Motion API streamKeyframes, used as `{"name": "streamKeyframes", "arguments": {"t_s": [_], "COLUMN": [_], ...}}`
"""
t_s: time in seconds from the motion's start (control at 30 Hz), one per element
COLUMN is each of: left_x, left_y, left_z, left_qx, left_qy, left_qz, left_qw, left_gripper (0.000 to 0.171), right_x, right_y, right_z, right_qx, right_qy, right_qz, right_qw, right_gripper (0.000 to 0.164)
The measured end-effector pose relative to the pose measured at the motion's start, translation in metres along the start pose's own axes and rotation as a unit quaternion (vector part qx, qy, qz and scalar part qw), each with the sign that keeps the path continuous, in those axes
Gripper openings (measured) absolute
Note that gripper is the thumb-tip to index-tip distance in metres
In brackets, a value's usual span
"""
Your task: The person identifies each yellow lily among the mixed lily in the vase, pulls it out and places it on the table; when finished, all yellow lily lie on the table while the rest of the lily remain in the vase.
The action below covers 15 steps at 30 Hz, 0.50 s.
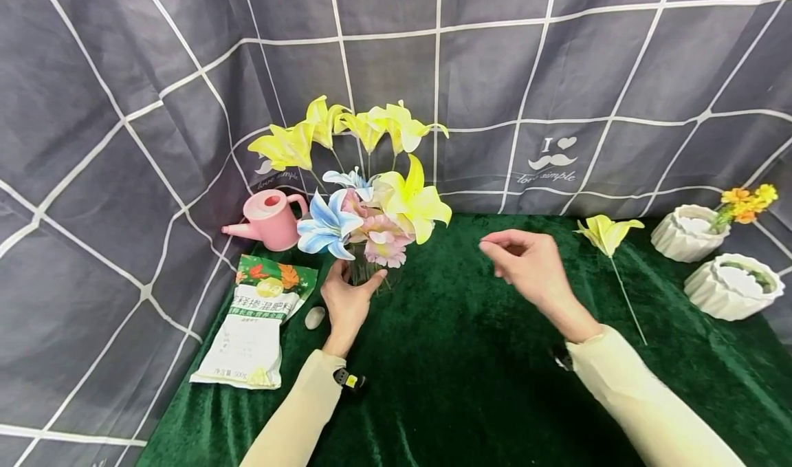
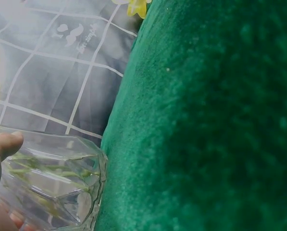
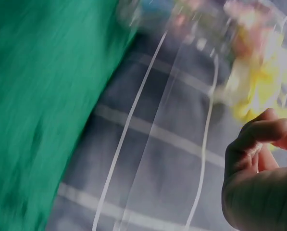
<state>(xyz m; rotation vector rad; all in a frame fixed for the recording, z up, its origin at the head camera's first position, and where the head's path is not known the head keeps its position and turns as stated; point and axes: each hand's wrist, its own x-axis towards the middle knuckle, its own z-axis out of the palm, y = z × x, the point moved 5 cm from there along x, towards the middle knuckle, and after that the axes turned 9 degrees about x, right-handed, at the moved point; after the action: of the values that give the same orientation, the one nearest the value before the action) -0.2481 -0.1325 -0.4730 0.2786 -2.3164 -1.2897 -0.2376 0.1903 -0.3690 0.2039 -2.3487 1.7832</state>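
- A clear glass vase (image 2: 56,178) with faceted, angular walls stands on plush green cloth (image 1: 464,391); thin green stems show through its side.
- Above it spread smooth, trumpet-shaped yellow lilies (image 1: 416,202), blue lilies with white-edged pointed petals (image 1: 328,226), and ruffled pink flowers (image 1: 385,239) in the middle.
- One more yellow lily (image 1: 609,233) with a thin straight stem lies at the right, apart from the vase.
- Left of the bouquet sit a rounded pink watering can (image 1: 275,221), a crinkled white-and-green bag (image 1: 244,336) and a smooth oval pale stone (image 1: 314,318).
- Two ribbed white pots (image 1: 671,236) stand at the far right, with small orange and yellow blooms (image 1: 749,204) by the rear one.
- Behind hangs creased grey fabric (image 1: 489,75) with white grid lines.
- The left hand (image 1: 348,305) grasps the vase low, thumb on the near side, forearm slanting up.
- The right hand (image 1: 529,264) is released and in mid-air between vase and lone lily, fingers loosely bent, thumb near the index fingertip.
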Motion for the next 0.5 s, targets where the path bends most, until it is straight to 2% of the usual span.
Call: {"name": "streamKeyframes", "arguments": {"t_s": [0.17, 0.27, 0.37, 0.5], "left_x": [0.001, 0.002, 0.001, 0.001], "left_y": [0.0, 0.001, 0.001, 0.001], "left_z": [-0.001, -0.001, 0.0, -0.001], "left_qx": [-0.003, -0.001, 0.005, 0.013], "left_qy": [0.004, 0.001, -0.001, 0.001], "left_qz": [0.007, 0.003, -0.003, -0.005], "left_qw": [1.0, 1.0, 1.0, 0.9999], "left_gripper": [0.06, 0.059, 0.059, 0.059], "right_x": [0.009, 0.017, 0.025, 0.033], "right_y": [-0.009, -0.01, -0.01, -0.01], "right_z": [0.05, 0.072, 0.088, 0.103], "right_qx": [0.085, 0.135, 0.174, 0.196], "right_qy": [-0.029, -0.029, -0.015, 0.004], "right_qz": [-0.002, 0.001, 0.012, 0.029], "right_qw": [0.996, 0.99, 0.984, 0.98], "right_gripper": [0.025, 0.025, 0.024, 0.022]}}
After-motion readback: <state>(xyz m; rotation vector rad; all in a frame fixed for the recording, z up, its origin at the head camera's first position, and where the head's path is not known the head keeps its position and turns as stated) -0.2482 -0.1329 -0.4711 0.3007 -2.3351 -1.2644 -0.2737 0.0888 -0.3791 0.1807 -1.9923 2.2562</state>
